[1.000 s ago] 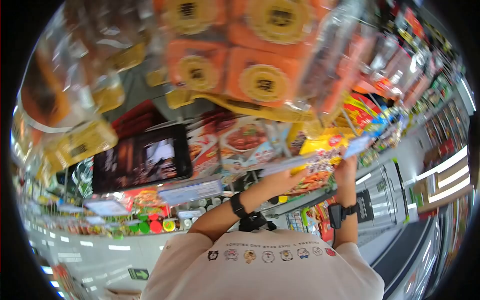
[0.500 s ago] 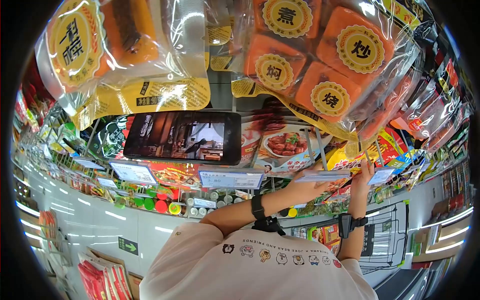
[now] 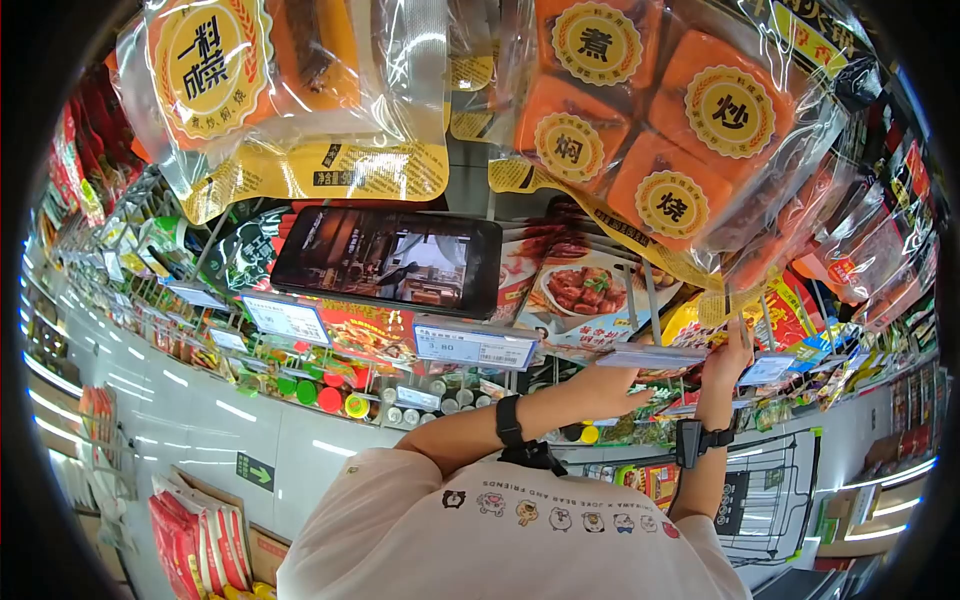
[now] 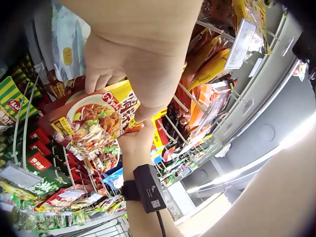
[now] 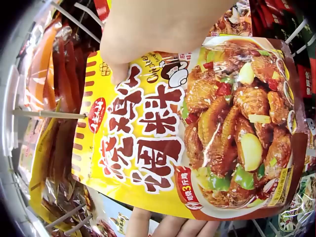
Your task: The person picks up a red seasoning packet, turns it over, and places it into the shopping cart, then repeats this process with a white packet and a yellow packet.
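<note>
A yellow seasoning packet [image 5: 148, 143] with a picture of a meat dish faces the right wrist view. My right hand [image 5: 158, 34] grips one end, its thumb on the printed front. Fingers of my left hand [image 5: 170, 228] show at the packet's lower edge, partly behind it. In the left wrist view, my left hand [image 4: 136, 59] curls at the upper edge of the packet [image 4: 96, 121], and my right hand [image 4: 138, 136] holds its yellow end. The head view shows my left hand [image 3: 605, 392] and right hand [image 3: 728, 355] near a price label that hides much between them.
A phone [image 3: 390, 260] showing a picture lies across the shelf front, left of the hands. Bags with orange blocks [image 3: 670, 130] hang above. Price labels [image 3: 475, 346] and metal prongs [image 4: 185, 98] stick out nearby. A shopping cart [image 3: 765, 495] stands at lower right.
The head view has steadied and shifted, so shelf goods sit differently. The yellow packet, plainly visible between both hands a second ago, is now mostly hidden behind a price label there.
</note>
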A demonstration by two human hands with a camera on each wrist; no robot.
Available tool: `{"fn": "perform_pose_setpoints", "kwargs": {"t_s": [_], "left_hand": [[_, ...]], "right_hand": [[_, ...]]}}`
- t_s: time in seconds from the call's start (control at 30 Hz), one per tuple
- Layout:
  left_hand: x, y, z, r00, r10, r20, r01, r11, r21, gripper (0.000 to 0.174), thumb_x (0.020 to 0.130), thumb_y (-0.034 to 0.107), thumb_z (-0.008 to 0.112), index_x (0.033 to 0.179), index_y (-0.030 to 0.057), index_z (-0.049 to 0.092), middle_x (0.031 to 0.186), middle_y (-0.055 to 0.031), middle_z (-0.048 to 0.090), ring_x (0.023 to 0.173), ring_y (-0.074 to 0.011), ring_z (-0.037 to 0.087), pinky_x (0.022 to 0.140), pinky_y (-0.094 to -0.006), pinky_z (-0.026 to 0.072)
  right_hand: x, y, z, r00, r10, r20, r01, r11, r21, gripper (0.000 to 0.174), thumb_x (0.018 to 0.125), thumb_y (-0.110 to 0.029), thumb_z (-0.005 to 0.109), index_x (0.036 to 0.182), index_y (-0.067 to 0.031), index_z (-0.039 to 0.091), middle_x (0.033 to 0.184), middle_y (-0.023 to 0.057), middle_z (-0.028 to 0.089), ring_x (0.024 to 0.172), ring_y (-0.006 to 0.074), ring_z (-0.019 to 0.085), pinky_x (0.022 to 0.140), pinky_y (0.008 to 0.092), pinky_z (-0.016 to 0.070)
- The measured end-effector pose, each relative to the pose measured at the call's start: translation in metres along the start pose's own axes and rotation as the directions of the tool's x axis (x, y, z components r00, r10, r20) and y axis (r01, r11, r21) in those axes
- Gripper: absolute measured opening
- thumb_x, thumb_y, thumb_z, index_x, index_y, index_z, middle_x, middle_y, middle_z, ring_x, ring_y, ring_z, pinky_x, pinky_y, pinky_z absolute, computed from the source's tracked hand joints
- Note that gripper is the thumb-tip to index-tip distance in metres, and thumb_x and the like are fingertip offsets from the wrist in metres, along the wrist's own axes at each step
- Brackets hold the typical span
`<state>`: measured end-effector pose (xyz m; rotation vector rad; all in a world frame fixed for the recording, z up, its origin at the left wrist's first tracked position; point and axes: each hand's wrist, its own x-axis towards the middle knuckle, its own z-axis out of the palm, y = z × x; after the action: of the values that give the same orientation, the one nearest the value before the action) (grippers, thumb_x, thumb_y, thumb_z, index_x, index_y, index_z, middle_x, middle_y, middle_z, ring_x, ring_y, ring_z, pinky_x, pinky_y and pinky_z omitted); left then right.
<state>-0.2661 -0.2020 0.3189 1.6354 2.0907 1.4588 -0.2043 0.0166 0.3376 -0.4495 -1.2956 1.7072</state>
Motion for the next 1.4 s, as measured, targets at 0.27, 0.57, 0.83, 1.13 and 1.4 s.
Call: {"fn": "perform_pose_setpoints", "kwargs": {"t_s": [0.27,0.57,0.83,1.13,1.4], "left_hand": [[-0.008,0.005,-0.003,0.993,-0.096,0.063,0.100,0.993,-0.061,0.054,0.076,0.023,0.059,0.116,-0.0035,0.034,0.098,-0.0265,0.051,0.090,-0.0389,0.052,0.077,-0.0433,0.0427],[-0.026,-0.044,0.042,0.980,-0.199,0.012,0.198,0.966,-0.164,0.047,0.082,0.015,0.052,0.120,-0.0006,0.030,0.078,-0.0215,0.057,0.064,-0.0337,0.057,0.058,-0.0379,0.0444],[-0.019,-0.044,0.047,0.947,-0.320,-0.024,0.314,0.939,-0.143,0.023,0.088,0.021,0.049,0.098,0.0013,0.054,0.070,-0.0173,0.057,0.060,-0.0265,0.055,0.056,-0.0323,0.0424],[-0.006,-0.044,0.069,0.901,-0.422,-0.098,0.376,0.874,-0.309,0.031,0.090,0.026,0.045,0.090,-0.0028,0.055,0.072,-0.0191,0.056,0.064,-0.0299,0.055,0.063,-0.0355,0.0427],[-0.008,-0.059,0.078,0.892,-0.434,-0.124,0.392,0.881,-0.264,0.032,0.091,0.025,0.042,0.095,-0.0036,0.053,0.077,-0.0194,0.059,0.069,-0.0302,0.058,0.064,-0.0346,0.0436]], "right_hand": [[0.001,0.028,-0.021,0.989,-0.144,0.035,0.146,0.985,-0.091,0.022,0.084,-0.011,0.055,0.103,-0.0007,0.052,0.096,0.0042,0.056,0.087,0.0101,0.051,0.076,0.0240,0.0403],[-0.039,0.043,-0.038,0.998,0.014,0.069,0.004,0.968,-0.252,0.050,0.076,-0.005,0.061,0.122,0.0005,0.041,0.107,0.0045,0.052,0.097,0.0128,0.049,0.083,0.0251,0.0384],[-0.030,0.039,-0.030,0.989,-0.142,0.053,0.151,0.911,-0.384,0.034,0.072,-0.009,0.066,0.099,-0.0056,0.046,0.087,-0.0006,0.048,0.079,0.0088,0.046,0.072,0.0232,0.0382],[-0.003,0.052,-0.029,0.993,-0.116,0.015,0.113,0.928,-0.355,0.018,0.071,-0.004,0.067,0.083,-0.0055,0.053,0.069,-0.0049,0.047,0.061,0.0042,0.043,0.056,0.0198,0.0353],[-0.001,0.070,-0.027,0.983,-0.176,-0.042,0.144,0.900,-0.411,0.014,0.079,-0.011,0.062,0.082,-0.0033,0.051,0.068,-0.0052,0.044,0.061,0.0036,0.040,0.055,0.0196,0.0329]]}}
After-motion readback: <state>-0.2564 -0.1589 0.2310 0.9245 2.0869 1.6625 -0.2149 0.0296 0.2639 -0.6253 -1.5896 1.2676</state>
